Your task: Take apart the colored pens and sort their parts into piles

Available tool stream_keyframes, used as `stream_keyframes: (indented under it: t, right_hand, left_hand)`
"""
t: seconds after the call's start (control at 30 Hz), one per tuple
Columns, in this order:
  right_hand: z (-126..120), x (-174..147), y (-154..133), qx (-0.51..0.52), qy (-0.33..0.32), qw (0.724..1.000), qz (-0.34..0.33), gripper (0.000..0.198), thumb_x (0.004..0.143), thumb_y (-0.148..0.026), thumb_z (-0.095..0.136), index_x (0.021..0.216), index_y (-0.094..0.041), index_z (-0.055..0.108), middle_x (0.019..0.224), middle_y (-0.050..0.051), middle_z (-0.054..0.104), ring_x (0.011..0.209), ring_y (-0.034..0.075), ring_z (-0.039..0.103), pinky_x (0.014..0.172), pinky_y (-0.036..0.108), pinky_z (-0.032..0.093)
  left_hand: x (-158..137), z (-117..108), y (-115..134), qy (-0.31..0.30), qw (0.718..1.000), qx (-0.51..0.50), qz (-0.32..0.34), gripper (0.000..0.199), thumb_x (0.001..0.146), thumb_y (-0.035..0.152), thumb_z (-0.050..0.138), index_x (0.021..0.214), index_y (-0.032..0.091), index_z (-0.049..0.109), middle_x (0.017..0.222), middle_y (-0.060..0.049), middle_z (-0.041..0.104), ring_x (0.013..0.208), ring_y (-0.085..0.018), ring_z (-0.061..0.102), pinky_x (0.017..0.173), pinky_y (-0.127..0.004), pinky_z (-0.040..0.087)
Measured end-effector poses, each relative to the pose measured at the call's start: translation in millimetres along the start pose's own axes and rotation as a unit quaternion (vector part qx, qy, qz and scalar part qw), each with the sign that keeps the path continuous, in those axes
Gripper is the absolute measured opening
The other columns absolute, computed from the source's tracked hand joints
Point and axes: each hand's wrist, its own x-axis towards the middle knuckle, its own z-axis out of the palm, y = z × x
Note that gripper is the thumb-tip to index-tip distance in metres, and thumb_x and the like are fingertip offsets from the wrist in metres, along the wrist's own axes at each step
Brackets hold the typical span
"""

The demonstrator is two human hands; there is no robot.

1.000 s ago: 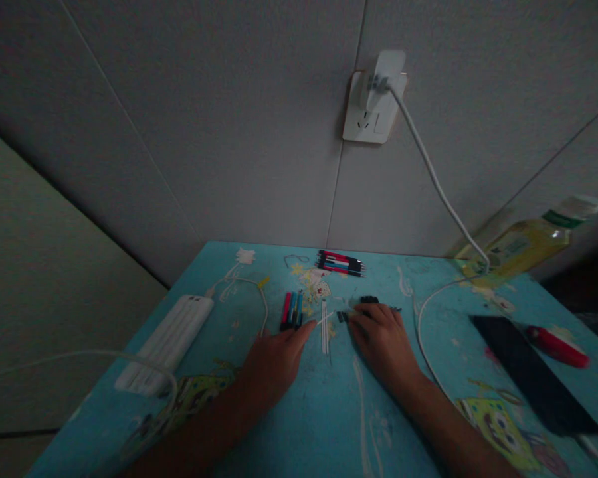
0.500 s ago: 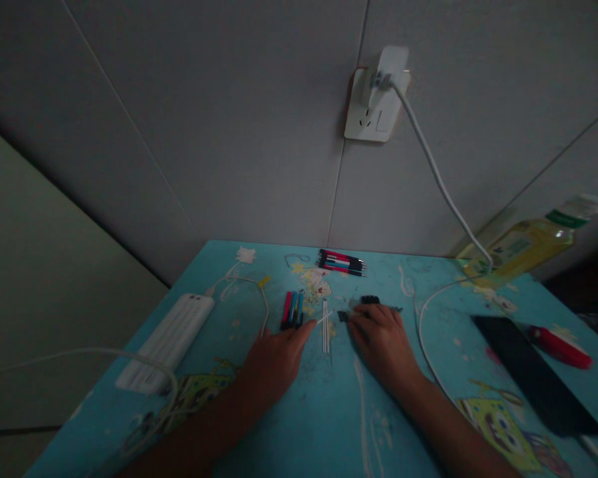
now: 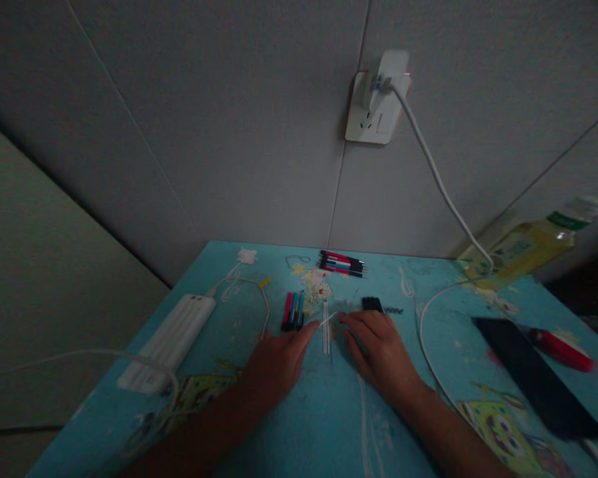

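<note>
My left hand is closed, pinching a thin white pen refill between thumb and forefinger. The refill points to the right, above several similar white refills lying side by side on the table. My right hand bends over the table at the refill's far end, its fingertips at a small dark piece mostly hidden by them. Behind that hand lie black pen parts and small dark springs. Red and blue pen barrels rest just beyond my left hand.
Several assembled pens lie near the wall. A white power strip with cables is at left. To the right are a black flat slab, a red object and a bottle of yellow liquid. A white cable hangs from the wall socket.
My right hand has shifted slightly left, uncovering the black parts and springs and covering most of the small dark pieces. The refill in my left hand now reaches toward the right fingertips.
</note>
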Motion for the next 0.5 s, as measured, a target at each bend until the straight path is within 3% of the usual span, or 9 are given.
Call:
stream_keyframes:
  t: [0.2,0.5]
  right_hand:
    - [7.4,-1.9,-16.1,0.034,-0.021,0.998,-0.052,0.045,0.097,-0.017,0.051,0.142,-0.022,0.049,0.106,0.009,0.068,0.096,0.023,0.059,0.086,0.041,0.049]
    - [-5.6,-5.5,10.4,0.002,0.072,0.997,0.035,0.02,0.097,-0.022,0.053,0.113,-0.02,0.066,0.102,0.009,0.072,0.095,0.025,0.064,0.086,0.042,0.049]
  left_hand:
    - [-4.8,0.8,4.6,0.01,0.998,-0.024,0.05,0.044,0.103,0.022,0.036,0.146,0.028,0.041,0.104,-0.006,0.074,0.088,-0.023,0.071,0.098,-0.049,0.044]
    - [-8.0,-5.6,10.0,0.006,0.996,-0.029,0.09,0.042,0.104,0.026,0.036,0.145,0.028,0.042,0.1,-0.005,0.075,0.086,-0.021,0.072,0.094,-0.042,0.049]
